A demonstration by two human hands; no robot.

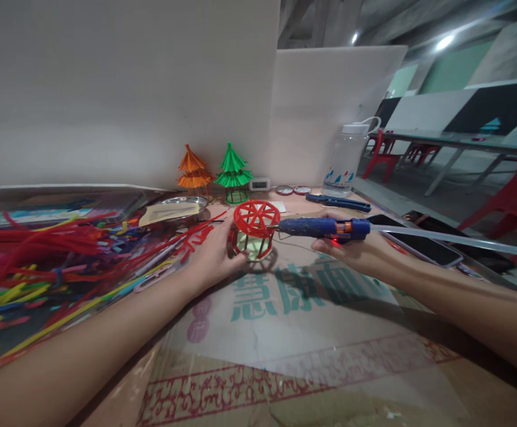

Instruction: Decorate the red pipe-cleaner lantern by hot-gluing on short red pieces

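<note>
Around the middle of the cardboard's (307, 391) far edge is a red spoked frame (257, 218) on uprights with a pale base, grasped at its left side by the left hand (220, 248). The right hand (351, 248) is closed around a blue glue gun (307, 228), its nozzle at the wheel's right rim, touching or just short; which, one cannot tell. Good work here probably calls for steadying the uprights without squeezing, keeping fingers off the nozzle and laying a small bead. The glue stick (440, 237), trailing above the phone (423, 240) near the table's (296, 204) right edge, should run free. Near the far edge stand a green tower (232, 172) and an orange tower (191, 169).
</note>
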